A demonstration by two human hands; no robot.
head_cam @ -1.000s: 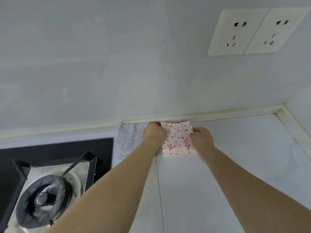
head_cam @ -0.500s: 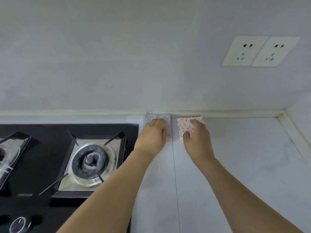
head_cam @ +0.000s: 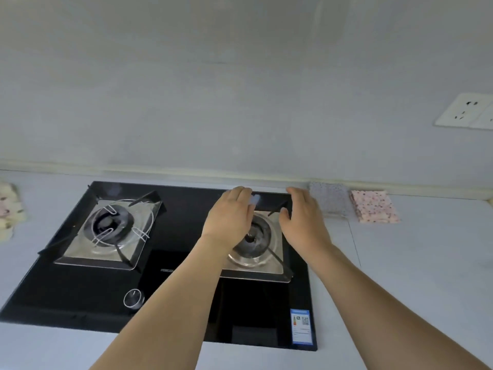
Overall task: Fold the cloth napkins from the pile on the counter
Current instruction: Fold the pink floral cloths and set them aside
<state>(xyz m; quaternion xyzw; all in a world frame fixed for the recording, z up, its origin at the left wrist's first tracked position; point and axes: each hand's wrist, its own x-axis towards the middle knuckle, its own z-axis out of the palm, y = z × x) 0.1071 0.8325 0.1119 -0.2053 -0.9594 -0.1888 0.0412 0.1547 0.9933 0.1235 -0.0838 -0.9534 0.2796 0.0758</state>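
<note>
Two folded napkins lie side by side against the wall on the right of the counter: a pale one with small purple dots [head_cam: 330, 200] and a pink speckled one [head_cam: 373, 206]. A pile of unfolded cream and pink napkins [head_cam: 8, 209] shows at the far left edge, partly cut off. My left hand [head_cam: 229, 216] and my right hand [head_cam: 302, 218] hover over the right burner of the stove, fingers relaxed, holding nothing. Both hands are apart from the napkins.
A black glass gas stove [head_cam: 186, 276] with two burners, pan supports and a knob [head_cam: 132, 297] fills the middle of the white counter [head_cam: 413, 276]. A double wall socket [head_cam: 466, 110] sits on the grey wall at upper right.
Both hands let go of the two folded napkins and moved left over the stove. My view swung left, bringing the whole stove and the pile at the far left into sight.
</note>
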